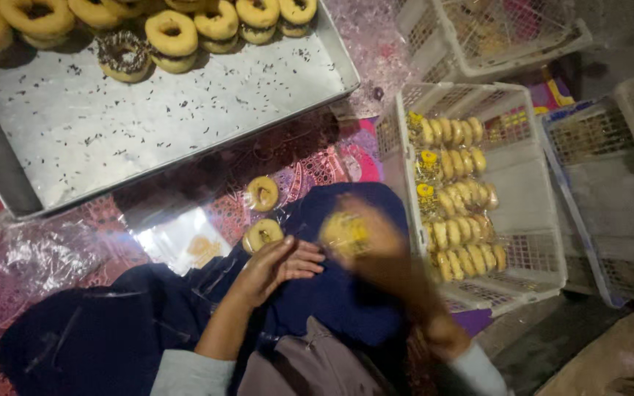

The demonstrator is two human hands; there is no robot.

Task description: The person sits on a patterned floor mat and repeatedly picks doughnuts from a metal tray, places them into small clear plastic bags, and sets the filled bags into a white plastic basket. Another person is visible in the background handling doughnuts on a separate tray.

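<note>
Right hand (376,242) gripped wrapped donut (344,235), blurred, centre frame; crate (544,220) just right of it. Left hand (277,264) lay open, empty, on lap.

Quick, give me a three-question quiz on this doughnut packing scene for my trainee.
1. True or false: the right hand holds a wrapped doughnut.
2. Where do the packed doughnuts stand? A) white crate B) metal tray C) the floor
3. How many wrapped doughnuts lie on the mat just beyond the left hand?

Key: 1 true (though blurred); 2 A; 3 two.
</note>
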